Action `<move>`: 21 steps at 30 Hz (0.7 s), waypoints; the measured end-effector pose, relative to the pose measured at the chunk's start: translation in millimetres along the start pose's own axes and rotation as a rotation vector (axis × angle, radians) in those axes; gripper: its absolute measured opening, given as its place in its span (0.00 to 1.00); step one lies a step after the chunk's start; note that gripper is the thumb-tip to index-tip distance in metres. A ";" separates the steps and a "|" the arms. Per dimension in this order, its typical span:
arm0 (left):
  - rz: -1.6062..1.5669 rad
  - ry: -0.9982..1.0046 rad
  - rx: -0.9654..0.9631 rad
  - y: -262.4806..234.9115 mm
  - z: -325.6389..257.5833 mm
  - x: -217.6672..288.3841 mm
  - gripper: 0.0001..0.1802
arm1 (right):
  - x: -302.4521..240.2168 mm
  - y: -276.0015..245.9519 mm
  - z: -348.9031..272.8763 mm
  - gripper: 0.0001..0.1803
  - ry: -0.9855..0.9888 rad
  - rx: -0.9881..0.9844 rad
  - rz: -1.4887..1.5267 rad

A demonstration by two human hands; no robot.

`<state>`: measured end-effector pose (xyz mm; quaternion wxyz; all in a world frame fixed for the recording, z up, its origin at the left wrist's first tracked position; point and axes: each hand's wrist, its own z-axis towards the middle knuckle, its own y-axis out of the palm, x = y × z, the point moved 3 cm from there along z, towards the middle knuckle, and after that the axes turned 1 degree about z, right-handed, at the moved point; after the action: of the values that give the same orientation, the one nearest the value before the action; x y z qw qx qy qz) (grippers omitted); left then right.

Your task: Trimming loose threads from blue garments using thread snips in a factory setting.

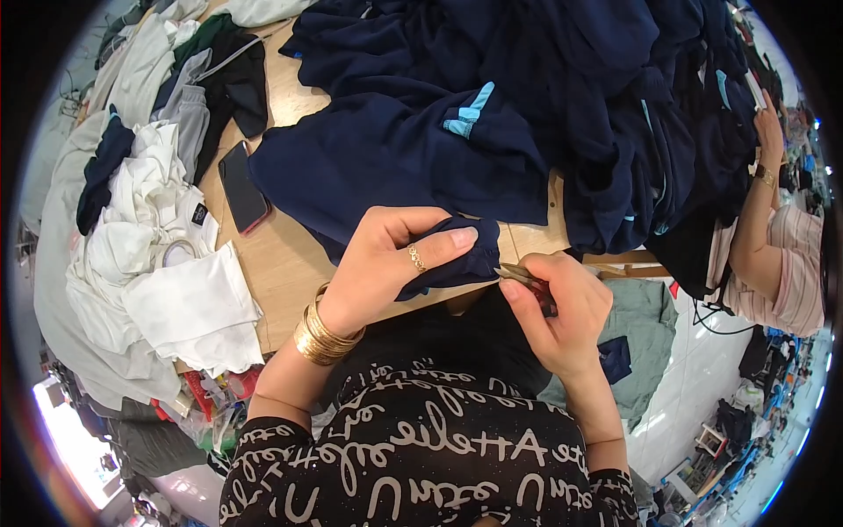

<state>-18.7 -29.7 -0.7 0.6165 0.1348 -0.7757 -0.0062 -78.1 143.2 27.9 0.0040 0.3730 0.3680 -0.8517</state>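
- Evidently, the left hand (386, 253) has a firm grip on cloth (458, 269) over the tabletop (294, 290)'s near edge.
- The right hand (566, 314) clasps snips (518, 274).
- Slack cloth or a slip could cause a nick.

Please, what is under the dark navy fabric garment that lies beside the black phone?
The pale wooden table shows around the dark navy fabric garment. Anything else beneath it is covered, so I cannot tell.

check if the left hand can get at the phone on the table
Probably yes: the phone lies largely uncovered on the table, though the left hand would first have to release the navy fabric.
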 end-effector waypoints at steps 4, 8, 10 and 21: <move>-0.016 0.018 0.015 2.0 -2.6 1.7 0.13 | -3.8 3.4 0.1 0.10 0.006 -0.016 -0.025; -0.017 0.000 0.008 5.0 -3.8 3.0 0.12 | -6.2 4.4 1.7 0.10 -0.023 -0.018 -0.037; -0.024 -0.005 0.002 3.9 -5.2 1.7 0.12 | -7.1 5.6 2.2 0.10 -0.039 -0.015 -0.043; -0.059 -0.038 -0.029 4.4 -7.3 3.0 0.12 | -4.0 2.0 0.2 0.10 0.091 0.003 0.102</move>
<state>-13.2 -25.0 4.7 0.6033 0.1484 -0.7827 -0.0380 -74.7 140.5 29.3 0.0301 0.4297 0.3472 -0.8330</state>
